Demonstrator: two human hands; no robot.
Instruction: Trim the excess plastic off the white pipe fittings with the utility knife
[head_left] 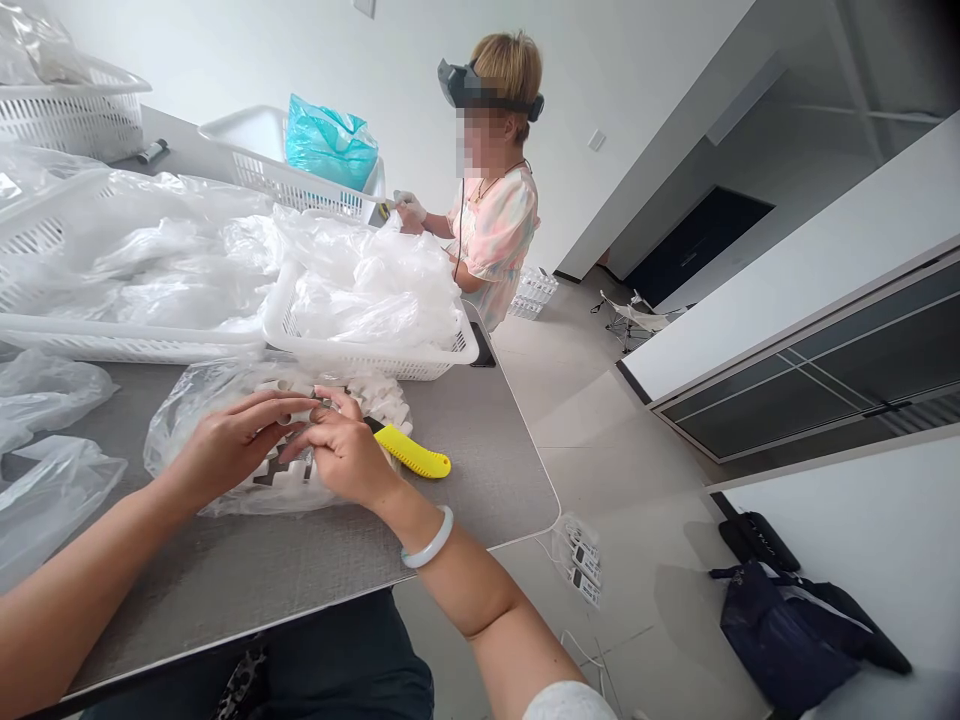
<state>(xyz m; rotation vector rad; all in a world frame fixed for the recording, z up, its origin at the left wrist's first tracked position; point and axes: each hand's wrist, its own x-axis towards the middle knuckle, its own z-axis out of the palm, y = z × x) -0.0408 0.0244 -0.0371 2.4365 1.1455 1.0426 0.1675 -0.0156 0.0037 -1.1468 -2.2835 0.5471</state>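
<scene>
Both my hands rest on a clear plastic bag (180, 410) of small white parts lying on the grey table (465, 480). My left hand (225, 440) has its fingers stretched toward the right hand and pinches a small white piece (289, 418) at the fingertips. My right hand (341, 450), with a pale bangle on the wrist, is curled, its fingertips meeting the left hand's over the same piece. A yellow-handled utility knife (412, 455) lies on the table just right of my right hand.
Two white baskets (375, 360) full of clear plastic bags stand behind the bag; another basket (255, 160) holds a teal bag (330, 145). A person wearing a headset works at the far end. Loose plastic bags (45, 480) lie at left. The table edge is at right.
</scene>
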